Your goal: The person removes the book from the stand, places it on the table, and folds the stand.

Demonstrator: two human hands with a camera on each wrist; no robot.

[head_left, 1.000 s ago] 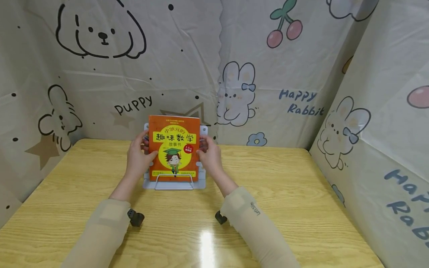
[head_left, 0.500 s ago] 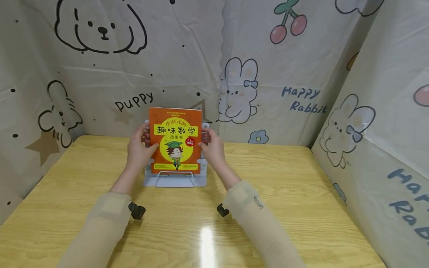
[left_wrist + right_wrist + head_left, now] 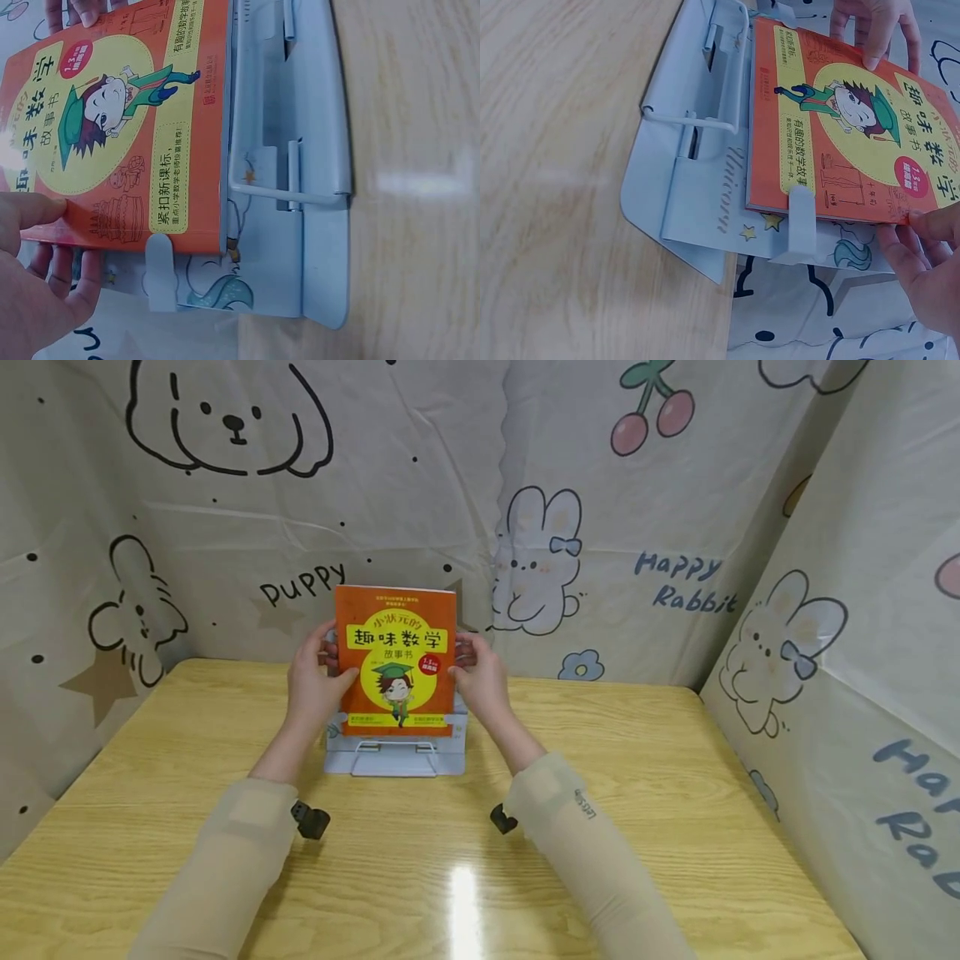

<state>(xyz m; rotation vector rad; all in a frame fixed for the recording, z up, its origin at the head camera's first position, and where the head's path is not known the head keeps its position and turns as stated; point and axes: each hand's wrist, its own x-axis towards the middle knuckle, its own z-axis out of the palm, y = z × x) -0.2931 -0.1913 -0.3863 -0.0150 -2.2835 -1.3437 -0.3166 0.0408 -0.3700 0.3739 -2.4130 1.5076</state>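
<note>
Orange book (image 3: 397, 652), long axis upright between the fingers
Left hand (image 3: 311, 681) and right hand (image 3: 482, 683) pinch opposite edges, thumbs in front, equally near; stand base (image 3: 339, 764) below.

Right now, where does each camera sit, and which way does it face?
Head: worn on the head, facing forward and down at the orange book, the stand and the table; left hand, right hand and sleeves show.
Left wrist: on that wrist, facing the book and stand; left hand close, part of the right hand beyond.
Right wrist: on that wrist, facing them from the other side; right hand close, left hand across the book.
Both wrist views share the book's front.
</note>
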